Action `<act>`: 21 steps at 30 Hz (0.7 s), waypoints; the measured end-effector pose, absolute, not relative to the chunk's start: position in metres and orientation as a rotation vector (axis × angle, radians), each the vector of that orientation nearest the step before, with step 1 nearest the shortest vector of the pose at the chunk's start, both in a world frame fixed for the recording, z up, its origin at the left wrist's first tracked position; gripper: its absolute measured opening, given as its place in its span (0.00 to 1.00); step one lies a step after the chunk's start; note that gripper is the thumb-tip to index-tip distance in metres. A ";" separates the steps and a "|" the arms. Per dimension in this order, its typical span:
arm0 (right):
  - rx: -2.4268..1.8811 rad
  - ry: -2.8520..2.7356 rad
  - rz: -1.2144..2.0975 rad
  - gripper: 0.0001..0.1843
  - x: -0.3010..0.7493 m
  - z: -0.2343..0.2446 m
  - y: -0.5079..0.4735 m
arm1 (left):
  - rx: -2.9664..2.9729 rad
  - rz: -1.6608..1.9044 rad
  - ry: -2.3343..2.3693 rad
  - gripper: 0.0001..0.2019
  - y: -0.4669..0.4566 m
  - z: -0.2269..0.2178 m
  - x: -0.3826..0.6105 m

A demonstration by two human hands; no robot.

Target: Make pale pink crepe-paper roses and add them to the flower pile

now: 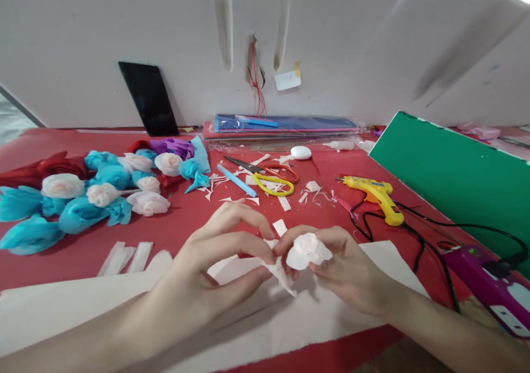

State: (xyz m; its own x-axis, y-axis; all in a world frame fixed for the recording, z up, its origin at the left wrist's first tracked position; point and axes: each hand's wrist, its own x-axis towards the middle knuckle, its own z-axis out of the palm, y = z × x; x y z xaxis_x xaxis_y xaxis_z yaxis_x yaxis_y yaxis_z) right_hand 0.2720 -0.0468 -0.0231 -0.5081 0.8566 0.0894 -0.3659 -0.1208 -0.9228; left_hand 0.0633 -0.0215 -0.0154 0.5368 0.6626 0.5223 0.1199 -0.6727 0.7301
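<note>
A pale pink-white paper flower [309,250] is held upright in my right hand [351,268], whose fingers wrap round its base. Close beside it, my left hand [211,268] pinches a loose strip of white crepe paper [284,278] between thumb and fingers. The strip hangs down to a thin point near the flower's base; whether it joins the flower I cannot make out. Both hands are over a large white paper sheet [265,329] on the red table. Several cut paper pieces [141,257] lie left of my left hand.
Blue and white paper flowers [111,178] lie at the left. Scissors [273,184], a blue pen [237,180] and paper scraps are ahead. A yellow glue gun [375,193] with black cables, a purple power strip [480,279] and a green board [455,179] stand at right. A black tablet [148,99] leans behind.
</note>
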 end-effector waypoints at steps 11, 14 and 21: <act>-0.604 -1.289 1.795 0.14 0.277 -0.027 -0.042 | 1.988 0.872 0.670 0.11 -0.021 -0.019 0.059; -0.562 -1.315 1.809 0.13 0.279 -0.025 -0.041 | 1.984 0.810 0.664 0.11 -0.020 -0.015 0.057; -0.582 -1.298 1.836 0.14 0.280 -0.025 -0.038 | 1.773 0.677 0.515 0.07 -0.018 -0.012 0.055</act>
State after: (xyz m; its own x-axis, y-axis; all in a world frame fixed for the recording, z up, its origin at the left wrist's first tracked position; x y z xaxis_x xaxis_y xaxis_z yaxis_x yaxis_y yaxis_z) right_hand 0.2796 -0.0385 -0.0254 -0.5768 0.8135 0.0748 -0.3417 -0.1572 -0.9266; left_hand 0.0555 -0.0183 -0.0125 0.7405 0.6451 0.1885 0.0092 -0.2902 0.9569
